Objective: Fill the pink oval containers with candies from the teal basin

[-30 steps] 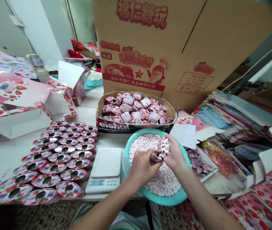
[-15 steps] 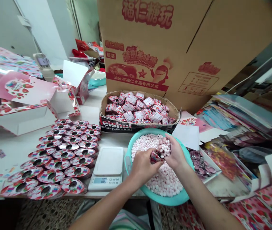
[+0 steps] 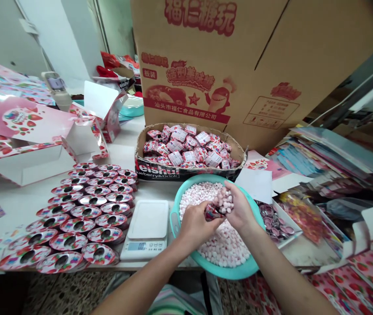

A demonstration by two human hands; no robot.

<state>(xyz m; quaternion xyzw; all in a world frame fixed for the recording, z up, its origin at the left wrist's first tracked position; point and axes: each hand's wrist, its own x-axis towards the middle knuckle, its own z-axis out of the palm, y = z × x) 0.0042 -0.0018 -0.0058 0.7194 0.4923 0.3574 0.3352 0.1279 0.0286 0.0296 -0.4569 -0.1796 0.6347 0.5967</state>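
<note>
Over a turquoise basin (image 3: 175, 214) of pale pink and white candies (image 3: 227, 253), my left hand (image 3: 196, 223) pinches a small strawberry-printed candy box (image 3: 213, 212). My right hand (image 3: 241, 208) is cupped around a heap of candies (image 3: 225, 200), held right against the box's end. Part of the box is hidden behind my left fingers. Left of the basin stands a white digital scale (image 3: 149, 221) with nothing on its plate. Several rows of upright strawberry-printed boxes (image 3: 75, 225), each with a dark hole in its top, stand beyond the scale.
Behind the basin, a cut-down carton (image 3: 156, 171) holds many similar small boxes. A large brown carton (image 3: 255, 52) blocks the back. To the right are a white tray of purple-pink caps (image 3: 276, 223), a bag of colourful candy (image 3: 304, 214) and stacked printed sheets (image 3: 307, 153). Opened pink display boxes (image 3: 38, 127) lie at left.
Both hands stay almost in place over the basin. The candies in my right palm have shifted slightly against the box, and the whole view has moved a little.
</note>
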